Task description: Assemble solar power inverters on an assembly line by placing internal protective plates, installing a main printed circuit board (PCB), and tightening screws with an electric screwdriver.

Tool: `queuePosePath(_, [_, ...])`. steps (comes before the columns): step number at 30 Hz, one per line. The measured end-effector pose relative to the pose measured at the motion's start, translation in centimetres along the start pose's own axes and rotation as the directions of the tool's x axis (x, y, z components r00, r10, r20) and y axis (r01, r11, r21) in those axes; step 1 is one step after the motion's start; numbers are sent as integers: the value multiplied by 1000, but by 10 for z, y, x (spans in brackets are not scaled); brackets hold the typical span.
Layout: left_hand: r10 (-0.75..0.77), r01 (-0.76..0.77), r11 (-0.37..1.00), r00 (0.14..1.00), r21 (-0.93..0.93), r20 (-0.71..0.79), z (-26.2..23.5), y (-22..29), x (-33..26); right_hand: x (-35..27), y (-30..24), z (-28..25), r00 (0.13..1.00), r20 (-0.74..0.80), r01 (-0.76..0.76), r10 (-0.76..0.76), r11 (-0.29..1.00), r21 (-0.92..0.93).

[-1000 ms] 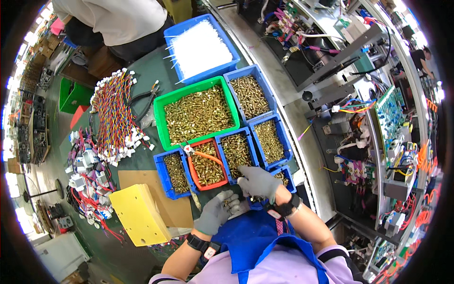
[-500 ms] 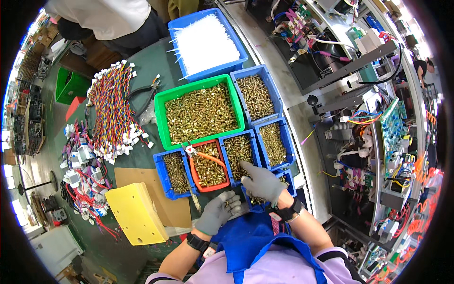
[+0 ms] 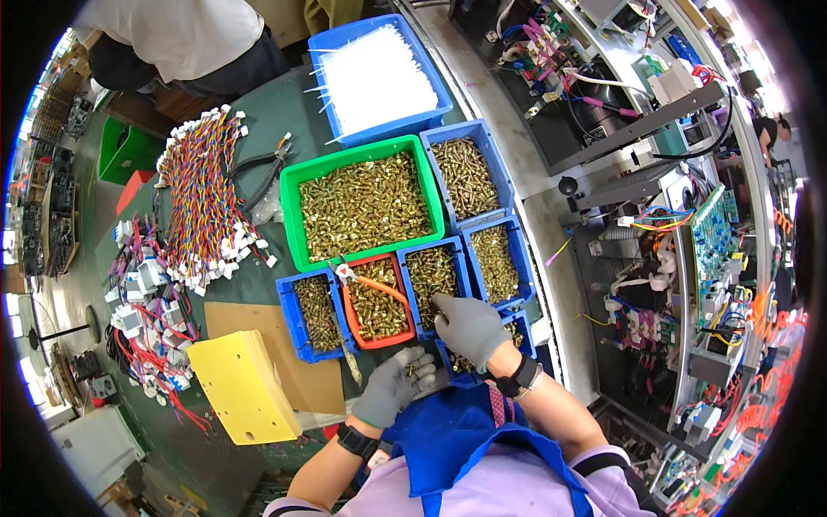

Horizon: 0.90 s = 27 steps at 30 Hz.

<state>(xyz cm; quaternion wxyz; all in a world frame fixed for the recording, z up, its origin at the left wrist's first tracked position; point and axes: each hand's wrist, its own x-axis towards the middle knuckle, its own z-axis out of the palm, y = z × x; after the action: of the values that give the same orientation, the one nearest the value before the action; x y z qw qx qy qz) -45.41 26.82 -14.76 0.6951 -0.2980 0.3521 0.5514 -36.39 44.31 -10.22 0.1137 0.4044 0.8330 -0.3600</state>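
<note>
My left hand (image 3: 394, 388), in a grey glove, is turned partly palm up with its fingers curled round a few small brass-coloured screws (image 3: 411, 371). My gloved right hand (image 3: 474, 332) bends over the near edge of a blue bin of screws (image 3: 432, 272). Its fingers are drawn together at the screws; what lies between the fingertips is hidden. Under that hand is a small blue bin (image 3: 522, 331), partly covered. To the left, orange-handled pliers (image 3: 379, 286) lie across a red bin of screws (image 3: 383, 319). Another blue bin (image 3: 319, 312) of screws stands beside it.
Behind are a large green bin (image 3: 289, 198) of screws, two blue screw bins and a blue tub of white strips (image 3: 379, 82). Wire harnesses (image 3: 207, 198), black-handled pliers (image 3: 258, 168) and yellow plates (image 3: 241, 388) lie left. Electronic assemblies stand right; a person (image 3: 189, 39) is at the far left.
My right hand has drawn slightly back toward me, with its fingers closer together over the bin. My left hand stays almost in place. The view has shifted slightly.
</note>
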Motion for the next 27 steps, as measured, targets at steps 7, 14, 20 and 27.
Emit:
queuePosePath(7, [8, -8, 1000, 999, -13, 48, 0, 3, -4, -5, -4, -3, 997, 36, -63, 69, 988, -137])
queuePosePath(14, [37, -38, 999, 999, 35, 40, 4, 3, -10, -54, 5, -18, 991, -116, -68, 65, 997, -19])
queuePosePath(20, [0, -8, 996, 995, 84, 96, 28, -5, -18, -110, 19, -26, 977, -205, -53, 61, 998, 43])
queuePosePath(27, [-90, 49, 964, 985, 263, 149, 88, -12, -11, -175, 44, -16, 958, -226, -137, 177, 973, 183])
